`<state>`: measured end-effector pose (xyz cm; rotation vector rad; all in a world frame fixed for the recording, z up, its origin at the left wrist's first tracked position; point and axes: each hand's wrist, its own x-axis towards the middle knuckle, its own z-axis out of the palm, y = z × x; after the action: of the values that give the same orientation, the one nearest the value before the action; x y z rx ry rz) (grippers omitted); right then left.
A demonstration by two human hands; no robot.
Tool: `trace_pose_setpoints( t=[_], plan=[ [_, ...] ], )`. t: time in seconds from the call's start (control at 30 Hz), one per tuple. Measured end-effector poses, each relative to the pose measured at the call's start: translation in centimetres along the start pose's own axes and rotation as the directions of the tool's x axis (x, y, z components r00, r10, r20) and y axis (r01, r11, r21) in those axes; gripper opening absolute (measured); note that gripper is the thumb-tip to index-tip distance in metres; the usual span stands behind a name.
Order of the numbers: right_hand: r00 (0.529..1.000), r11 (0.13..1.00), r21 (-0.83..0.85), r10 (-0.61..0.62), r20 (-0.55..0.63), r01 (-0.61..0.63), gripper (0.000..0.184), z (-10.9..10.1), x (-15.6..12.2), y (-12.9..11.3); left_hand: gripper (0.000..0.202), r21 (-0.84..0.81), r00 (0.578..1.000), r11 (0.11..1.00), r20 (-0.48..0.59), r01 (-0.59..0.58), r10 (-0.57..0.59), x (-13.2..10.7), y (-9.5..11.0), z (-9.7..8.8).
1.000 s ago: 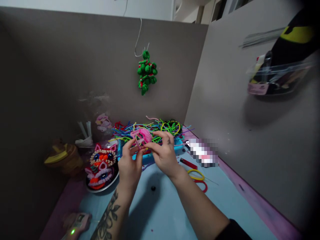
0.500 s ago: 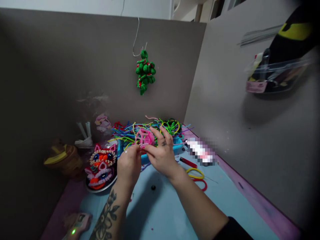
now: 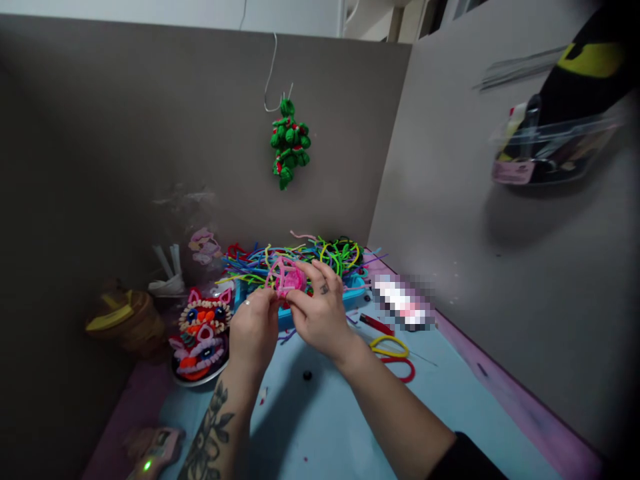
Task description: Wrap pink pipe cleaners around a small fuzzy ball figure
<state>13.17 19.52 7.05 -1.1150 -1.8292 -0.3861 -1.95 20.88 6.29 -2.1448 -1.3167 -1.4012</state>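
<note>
Both my hands meet over the front of the blue tray, holding up a pink pipe-cleaner frame (image 3: pixel 286 275) shaped like a small open cage. My left hand (image 3: pixel 254 331) pinches its lower left edge between thumb and fingers. At its lower right edge, my right hand (image 3: pixel 320 307) presses with thumb and fingers, the other fingers curled over the side. The exact pinch points are partly covered by my fingertips. Right behind the frame, a heap of colourful pipe cleaners (image 3: pixel 343 255) fills the blue tray (image 3: pixel 356 293).
Scissors (image 3: pixel 390 347) with yellow and red handles and a red lighter (image 3: pixel 376 325) lie to the right. On the left, a round dish (image 3: pixel 197 381) holds fuzzy animal-face pieces (image 3: pixel 205 317). A green pipe-cleaner ornament (image 3: pixel 290 143) hangs at the back wall; a clear bin (image 3: pixel 555 153) is mounted right.
The pink frame and both hands have shifted slightly left, and the frame has turned a little. My fingers still grip its lower edge.
</note>
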Motion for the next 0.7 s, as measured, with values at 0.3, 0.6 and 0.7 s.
trace_pose_setpoints(
  t=[0.3,0.6,0.7],
  plan=[
    [0.997,0.997,0.008,0.076,-0.008,-0.076,0.016,0.3,-0.3,-0.7,0.014,0.083,0.991,0.989,0.063,-0.122,0.117,0.1,1.0,-0.3],
    [0.984,0.985,0.003,0.170,-0.049,-0.170,0.013,0.2,-0.3,-1.5,0.009,0.058,0.969,0.973,-0.095,-0.225,0.229,-0.1,2.2,0.5],
    [0.982,0.983,0.007,0.183,-0.048,-0.183,0.013,0.4,-0.3,-1.6,0.009,0.053,0.979,0.982,-0.090,-0.179,0.183,-0.4,2.0,0.8]
  ],
)
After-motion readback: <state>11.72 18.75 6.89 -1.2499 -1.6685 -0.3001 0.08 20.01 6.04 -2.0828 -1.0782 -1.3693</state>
